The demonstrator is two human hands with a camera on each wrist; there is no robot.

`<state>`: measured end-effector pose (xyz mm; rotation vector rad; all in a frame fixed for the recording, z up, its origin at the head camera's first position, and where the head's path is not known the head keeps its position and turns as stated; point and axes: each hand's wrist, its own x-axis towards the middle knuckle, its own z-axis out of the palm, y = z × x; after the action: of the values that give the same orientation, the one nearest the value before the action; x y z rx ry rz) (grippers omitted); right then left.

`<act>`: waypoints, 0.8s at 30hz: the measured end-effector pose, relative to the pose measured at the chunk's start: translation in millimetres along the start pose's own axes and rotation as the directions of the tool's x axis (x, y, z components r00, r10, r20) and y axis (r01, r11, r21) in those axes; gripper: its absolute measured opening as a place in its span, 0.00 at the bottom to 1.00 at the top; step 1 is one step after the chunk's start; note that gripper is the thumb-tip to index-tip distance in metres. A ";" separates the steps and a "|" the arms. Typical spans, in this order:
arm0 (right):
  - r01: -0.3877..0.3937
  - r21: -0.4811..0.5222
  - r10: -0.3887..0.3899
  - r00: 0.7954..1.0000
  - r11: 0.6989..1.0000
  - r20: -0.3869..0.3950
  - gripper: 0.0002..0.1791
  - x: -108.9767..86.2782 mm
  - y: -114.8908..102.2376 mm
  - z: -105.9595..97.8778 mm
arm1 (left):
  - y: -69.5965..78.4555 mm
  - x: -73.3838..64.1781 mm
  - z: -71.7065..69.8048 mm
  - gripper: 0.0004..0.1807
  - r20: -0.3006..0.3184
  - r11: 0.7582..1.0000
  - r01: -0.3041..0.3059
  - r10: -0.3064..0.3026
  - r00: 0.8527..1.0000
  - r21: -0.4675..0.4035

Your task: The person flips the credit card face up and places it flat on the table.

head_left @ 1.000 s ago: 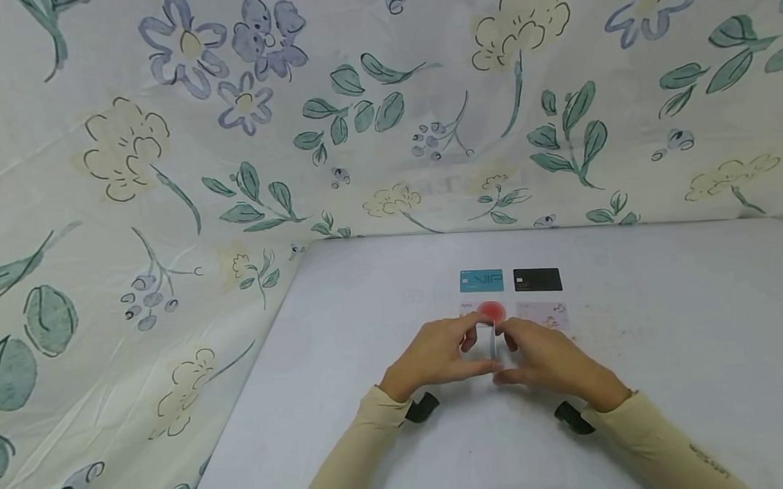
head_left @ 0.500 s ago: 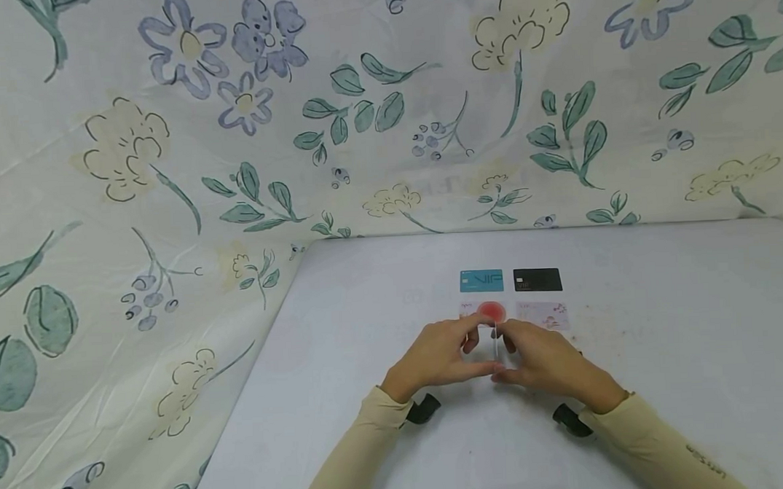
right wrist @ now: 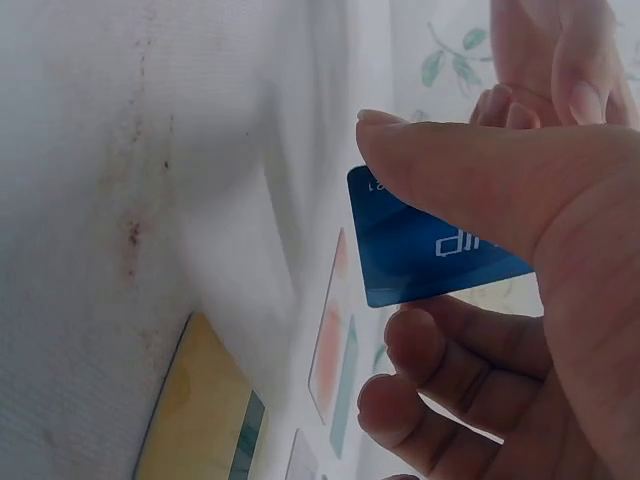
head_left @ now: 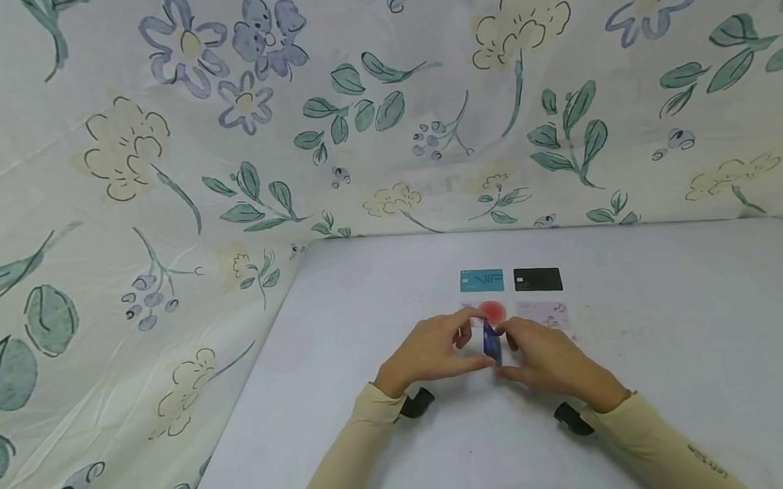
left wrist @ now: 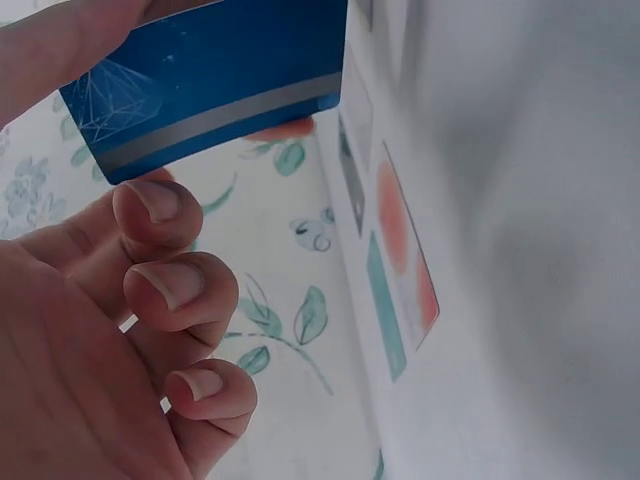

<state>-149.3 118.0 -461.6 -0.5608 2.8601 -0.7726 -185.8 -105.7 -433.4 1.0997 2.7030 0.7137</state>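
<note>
A blue plastic card stands on edge between my two hands above the white table. My left hand pinches it with the thumb at the lower edge and the index finger at the top; the left wrist view shows a grey stripe across the card. My right hand pinches the card's other side, its thumb lying over the printed face of the card in the right wrist view. The other fingers of both hands are loosely curled.
Beyond the hands lie a teal VIP card, a black card, a card with a red circle and a pink flowered card. A yellowish card lies on the table in the right wrist view.
The card was edge-on to the head camera and now turns its blue face into view. My left hand has shifted slightly left and away from me; the right has barely moved.
</note>
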 end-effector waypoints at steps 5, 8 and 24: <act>-0.026 0.003 0.026 1.000 1.000 0.006 0.38 -0.3 0.3 -2.4 | -3.1 -0.8 -4.3 0.34 0.027 0.998 0.053 -0.052 0.998 -0.026; -0.042 0.002 0.042 0.999 0.999 0.010 0.38 -0.2 0.4 -4.0 | -5.6 -1.5 -6.7 0.35 0.048 0.996 0.080 -0.079 0.996 -0.029; -0.045 -0.015 0.046 0.999 0.999 0.014 0.39 0.1 1.6 -7.1 | -14.0 -3.9 -16.4 0.31 0.106 0.993 0.112 -0.115 0.988 0.037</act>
<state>-151.4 122.5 -456.3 -0.4989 2.8576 -0.7378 -196.5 -123.3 -425.9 0.9524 2.6677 0.5782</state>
